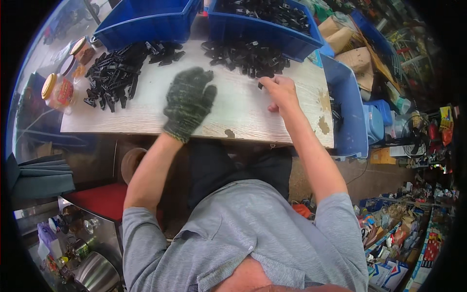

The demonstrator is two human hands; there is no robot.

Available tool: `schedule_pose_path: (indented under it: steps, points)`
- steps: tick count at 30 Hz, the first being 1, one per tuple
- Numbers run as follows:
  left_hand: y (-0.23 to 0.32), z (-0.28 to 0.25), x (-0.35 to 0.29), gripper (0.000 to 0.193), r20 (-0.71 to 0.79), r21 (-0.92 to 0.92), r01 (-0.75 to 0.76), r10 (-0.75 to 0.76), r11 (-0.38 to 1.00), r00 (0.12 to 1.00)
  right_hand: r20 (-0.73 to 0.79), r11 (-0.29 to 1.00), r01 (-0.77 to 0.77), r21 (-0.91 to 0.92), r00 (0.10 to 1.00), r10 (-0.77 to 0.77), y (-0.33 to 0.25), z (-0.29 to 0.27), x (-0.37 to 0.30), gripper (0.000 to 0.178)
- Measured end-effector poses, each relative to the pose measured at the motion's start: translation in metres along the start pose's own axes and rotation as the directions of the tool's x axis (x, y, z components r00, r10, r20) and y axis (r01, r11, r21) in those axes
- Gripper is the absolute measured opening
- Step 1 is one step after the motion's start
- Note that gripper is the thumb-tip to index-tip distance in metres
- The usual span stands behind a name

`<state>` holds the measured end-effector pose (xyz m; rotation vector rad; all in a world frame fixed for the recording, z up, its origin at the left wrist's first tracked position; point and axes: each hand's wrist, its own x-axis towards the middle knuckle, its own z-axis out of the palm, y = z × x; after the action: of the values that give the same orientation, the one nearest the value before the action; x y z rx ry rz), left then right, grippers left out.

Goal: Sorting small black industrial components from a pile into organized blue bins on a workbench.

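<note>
My left hand (pixel 188 100) wears a dark green knit glove and is over the middle of the white table, palm down. Its thumb stands apart from the fingers, and nothing shows in it. Bare, my right hand (pixel 281 93) is at the near edge of a pile of small black plastic parts (pixel 248 57). Thumb and forefinger pinch a black plastic part (pixel 261 85), mostly hidden by the fingertips. Left of the glove lies a heap of longer black plastic pieces (pixel 114 75), with a few more black pieces (pixel 164 52) beside it.
Two blue bins (pixel 146 30) (pixel 265 35) stand along the table's far side; the right one holds black parts. Lidded jars (pixel 59 92) stand at the left edge. A lighter blue crate (pixel 351 121) adjoins the right edge. The table top (pixel 146 119) has worn patches.
</note>
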<state>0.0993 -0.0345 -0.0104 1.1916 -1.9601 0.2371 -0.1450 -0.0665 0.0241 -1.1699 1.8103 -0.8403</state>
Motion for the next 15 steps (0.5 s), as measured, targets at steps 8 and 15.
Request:
schedule_pose_path:
  steps: [8, 15]
  points:
    - [0.074, 0.035, 0.005, 0.022, 0.281, -0.278, 0.346, -0.268, 0.896, 0.921, 0.11, 0.903, 0.086, 0.421, 0.983, -0.145, 0.014, 0.029, -0.041, 0.026]
    - [0.077, 0.046, -0.001, 0.021, 0.358, -0.076, 0.273, -0.23, 0.959, 0.905, 0.155, 0.926, 0.141, 0.349, 0.966, -0.206, 0.021, 0.026, -0.036, 0.031]
